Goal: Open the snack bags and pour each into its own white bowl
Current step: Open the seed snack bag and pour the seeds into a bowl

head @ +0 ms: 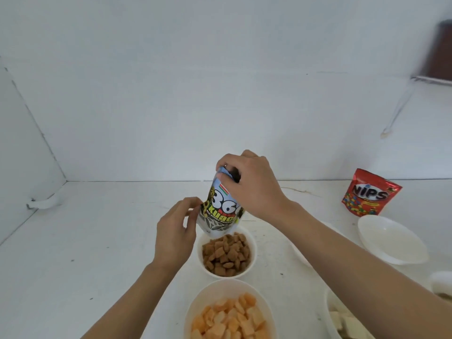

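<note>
White bench [97, 241]: right hand [252, 187] clamps the seed bag [220, 214] top, left hand [175, 231] pinches its side (above a filled bowl [253, 261]).

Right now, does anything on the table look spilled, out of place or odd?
I see no spill. One oddity: the sunflower seed bag, upright in the right hand with the left hand at its edge, hangs by the bowl of brown snacks, already full. The empty bowl stands to the right.
</note>
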`<state>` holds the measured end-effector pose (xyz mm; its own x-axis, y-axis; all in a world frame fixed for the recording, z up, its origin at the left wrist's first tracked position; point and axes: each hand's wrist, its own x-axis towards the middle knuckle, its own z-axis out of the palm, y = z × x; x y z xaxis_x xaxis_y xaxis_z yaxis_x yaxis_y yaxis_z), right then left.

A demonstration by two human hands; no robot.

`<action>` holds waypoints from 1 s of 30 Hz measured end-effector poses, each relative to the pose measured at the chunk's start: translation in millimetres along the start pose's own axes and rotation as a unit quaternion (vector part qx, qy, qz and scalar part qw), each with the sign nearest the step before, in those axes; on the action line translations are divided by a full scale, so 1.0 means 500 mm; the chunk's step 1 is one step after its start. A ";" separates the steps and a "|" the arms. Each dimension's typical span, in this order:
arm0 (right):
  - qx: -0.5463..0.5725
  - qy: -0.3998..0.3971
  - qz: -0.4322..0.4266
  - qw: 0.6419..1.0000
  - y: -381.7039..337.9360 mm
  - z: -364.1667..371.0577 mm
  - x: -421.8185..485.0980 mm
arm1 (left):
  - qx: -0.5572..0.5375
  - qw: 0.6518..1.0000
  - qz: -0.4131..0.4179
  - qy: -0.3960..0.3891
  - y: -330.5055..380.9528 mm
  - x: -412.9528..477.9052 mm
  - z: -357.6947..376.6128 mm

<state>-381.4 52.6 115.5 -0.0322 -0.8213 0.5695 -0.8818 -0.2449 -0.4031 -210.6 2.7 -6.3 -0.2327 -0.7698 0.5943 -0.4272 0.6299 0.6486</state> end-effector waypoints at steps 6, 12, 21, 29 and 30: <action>0.020 -0.020 0.074 0.997 0.137 -0.111 -0.039 | -0.052 0.998 0.010 -0.024 0.075 0.001 0.122; 0.045 -0.046 0.118 0.991 0.254 -0.175 -0.080 | -0.039 0.997 0.035 -0.051 0.125 -0.007 0.214; 0.093 -0.082 0.165 0.979 0.377 -0.212 -0.136 | 0.056 0.993 0.085 -0.066 0.171 0.007 0.255; 0.140 -0.098 0.177 0.969 0.441 -0.213 -0.170 | 0.135 0.976 0.123 -0.117 0.207 0.023 0.251; 0.141 -0.098 0.177 0.969 0.447 -0.213 -0.174 | 0.141 0.974 0.128 -0.122 0.213 0.025 0.251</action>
<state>-625.8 124.2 52.0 -0.1941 -0.9549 0.2246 -0.6676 -0.0391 -0.7434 -368.8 47.2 10.7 -0.5490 -0.6141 0.5669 -0.5431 0.7777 0.3165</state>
